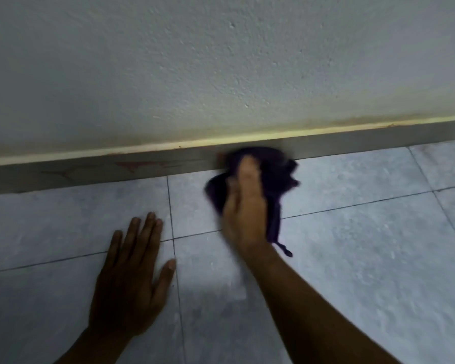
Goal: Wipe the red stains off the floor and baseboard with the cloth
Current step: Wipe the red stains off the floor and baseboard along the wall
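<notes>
Two hands show: the left hand [132,274] and the right hand [243,206]. One dark cloth [276,174]. One baseboard [352,143] carries two red stains [139,165].

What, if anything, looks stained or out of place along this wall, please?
Reddish streaks mark the grey baseboard left of the dark cloth that the right hand presses there. A brownish discolouration also runs along the wall just above the baseboard. The left hand rests flat on the tiled floor.

Surface finishes: wall, baseboard, floor, cloth

Wall [221,61] at 12 o'clock: rough, matt textured plaster. Baseboard [90,172]: smooth, matt grey, faint red stains [139,165]. Floor [365,245]: smooth mottled grey tiles, slight sheen. Cloth [276,169]: soft, dark purple fabric.
</notes>
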Demonstrator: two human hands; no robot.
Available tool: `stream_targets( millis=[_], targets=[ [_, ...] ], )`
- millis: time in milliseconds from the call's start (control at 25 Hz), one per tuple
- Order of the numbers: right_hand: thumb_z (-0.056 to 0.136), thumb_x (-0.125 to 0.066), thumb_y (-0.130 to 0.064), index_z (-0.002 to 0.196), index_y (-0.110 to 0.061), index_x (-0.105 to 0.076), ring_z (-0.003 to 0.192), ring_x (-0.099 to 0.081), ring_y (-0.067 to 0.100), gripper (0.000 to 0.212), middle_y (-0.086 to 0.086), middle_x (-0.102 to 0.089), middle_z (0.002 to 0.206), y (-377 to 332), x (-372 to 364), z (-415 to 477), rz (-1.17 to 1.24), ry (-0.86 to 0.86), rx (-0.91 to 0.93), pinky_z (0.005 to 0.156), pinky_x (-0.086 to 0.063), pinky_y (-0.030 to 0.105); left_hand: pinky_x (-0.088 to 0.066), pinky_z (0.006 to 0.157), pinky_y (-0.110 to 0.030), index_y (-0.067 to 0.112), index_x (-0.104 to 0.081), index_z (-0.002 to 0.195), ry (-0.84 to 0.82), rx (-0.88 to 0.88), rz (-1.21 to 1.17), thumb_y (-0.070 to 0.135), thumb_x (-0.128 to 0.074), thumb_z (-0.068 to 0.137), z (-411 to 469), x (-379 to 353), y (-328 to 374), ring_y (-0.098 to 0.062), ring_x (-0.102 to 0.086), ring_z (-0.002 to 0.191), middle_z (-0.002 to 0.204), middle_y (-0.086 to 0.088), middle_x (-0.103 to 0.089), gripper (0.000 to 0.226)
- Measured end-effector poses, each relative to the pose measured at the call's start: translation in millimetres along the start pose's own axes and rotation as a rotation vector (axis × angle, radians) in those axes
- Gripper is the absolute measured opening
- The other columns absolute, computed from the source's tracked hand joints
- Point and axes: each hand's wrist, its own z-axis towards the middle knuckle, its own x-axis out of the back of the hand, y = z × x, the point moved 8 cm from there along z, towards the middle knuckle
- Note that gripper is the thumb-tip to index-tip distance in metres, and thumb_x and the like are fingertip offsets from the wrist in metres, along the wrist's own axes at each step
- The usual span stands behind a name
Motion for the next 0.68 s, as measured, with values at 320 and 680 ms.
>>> stream_targets(
  millis=[320, 680],
  targets=[
    [0.106, -0.029, -0.040, 0.162, -0.012, -0.013, 0.154, -0.019, 0.031, 0.064, 0.011, -0.011, 0.170, 33, 5, 13, -0.593, -0.257, 0.225, 0.125, -0.019, 0.048, -0.016, 0.133, -0.052, 0.019, -0.016, 0.167, 0.003, 0.017, -0.037, 0.053, -0.032, 0.102, 0, 0, -2, -0.022, -0.011, 0.165, 0.177, -0.001, -0.015, 0.075],
    [0.101, -0.018, -0.042, 0.155, 0.002, -0.026, 0.154, -0.008, 0.046, 0.070, 0.034, -0.020, 0.161, -22, -51, -26, -0.658, -0.348, -0.043, 0.127, -0.004, 0.054, -0.014, 0.133, -0.051, 0.019, -0.014, 0.167, -0.015, 0.026, -0.031, 0.054, -0.033, 0.103, 0, -2, -3, -0.021, -0.007, 0.165, 0.177, -0.002, -0.013, 0.075]
  ],
)
